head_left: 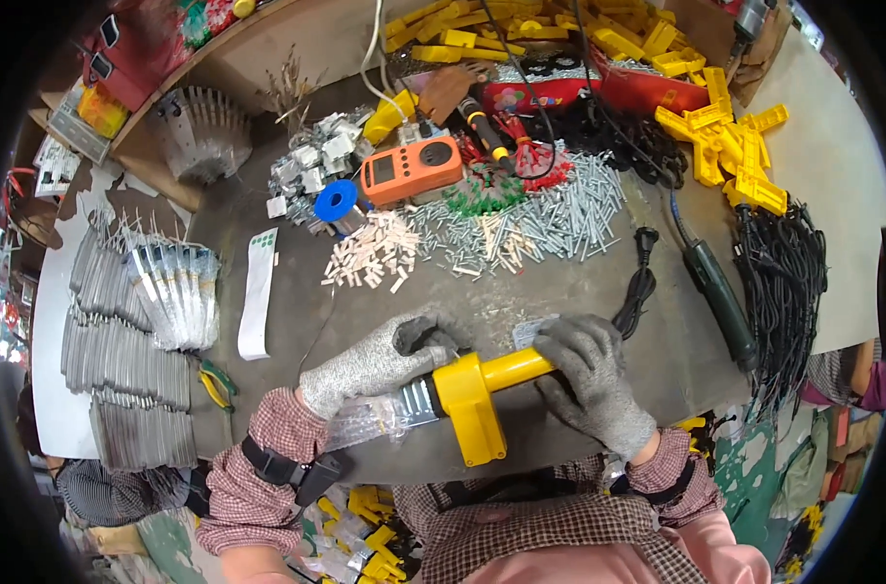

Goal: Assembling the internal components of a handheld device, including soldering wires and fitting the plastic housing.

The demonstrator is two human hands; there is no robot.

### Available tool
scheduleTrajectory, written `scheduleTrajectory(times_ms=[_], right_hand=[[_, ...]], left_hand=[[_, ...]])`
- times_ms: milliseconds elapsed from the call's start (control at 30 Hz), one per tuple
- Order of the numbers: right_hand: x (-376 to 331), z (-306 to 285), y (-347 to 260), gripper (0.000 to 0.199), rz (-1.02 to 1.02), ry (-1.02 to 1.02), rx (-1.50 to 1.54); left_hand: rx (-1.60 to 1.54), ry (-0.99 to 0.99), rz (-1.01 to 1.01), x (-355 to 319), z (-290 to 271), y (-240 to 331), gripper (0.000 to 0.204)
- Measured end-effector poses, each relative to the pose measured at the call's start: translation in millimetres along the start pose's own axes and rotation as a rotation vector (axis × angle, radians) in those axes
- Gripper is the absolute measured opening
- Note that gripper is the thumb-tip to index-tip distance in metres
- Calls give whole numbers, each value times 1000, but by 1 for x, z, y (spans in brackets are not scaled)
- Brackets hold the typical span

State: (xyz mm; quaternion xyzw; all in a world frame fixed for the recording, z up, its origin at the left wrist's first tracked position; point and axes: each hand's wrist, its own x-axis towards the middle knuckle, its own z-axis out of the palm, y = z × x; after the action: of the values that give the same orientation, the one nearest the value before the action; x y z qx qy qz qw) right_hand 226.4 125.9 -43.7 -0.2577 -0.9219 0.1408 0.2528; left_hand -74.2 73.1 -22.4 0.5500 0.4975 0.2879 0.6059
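Observation:
Near the table's front edge lies a yellow plastic tool [472, 414], with a boxy body and a round handle toward the right. A dark collar and a metal end sit on its left side, partly covered by a clear plastic bag [367, 422]. My left hand [389, 355], in a grey work glove, curls over the tool's collar end. Gloved in grey too, my right hand [589, 380] has its fingers wrapped round the tip of the yellow handle. A small pale label sheet [530, 334] lies just beyond the handle.
Beyond my hands are piles of screws [579, 200], pale pegs [375, 250], an orange meter [412, 169] and a blue spool [337, 200]. Bagged metal parts [175, 292] and pliers [215, 385] lie left. A soldering iron [720, 302] and black cords [778, 292] hang right.

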Motion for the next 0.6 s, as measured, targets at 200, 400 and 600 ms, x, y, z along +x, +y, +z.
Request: scheduleTrajectory(times_ms=[200, 400, 600], right_hand=[[-2, 10, -3, 52, 12, 34, -11], [-4, 8, -4, 55, 14, 19, -45], [0, -30, 11, 47, -56, 96, -80]], left_hand=[[72, -46, 125, -6, -2, 0, 28], [411, -69, 251, -7, 1, 18, 27], [640, 64, 212, -29, 14, 48, 35]])
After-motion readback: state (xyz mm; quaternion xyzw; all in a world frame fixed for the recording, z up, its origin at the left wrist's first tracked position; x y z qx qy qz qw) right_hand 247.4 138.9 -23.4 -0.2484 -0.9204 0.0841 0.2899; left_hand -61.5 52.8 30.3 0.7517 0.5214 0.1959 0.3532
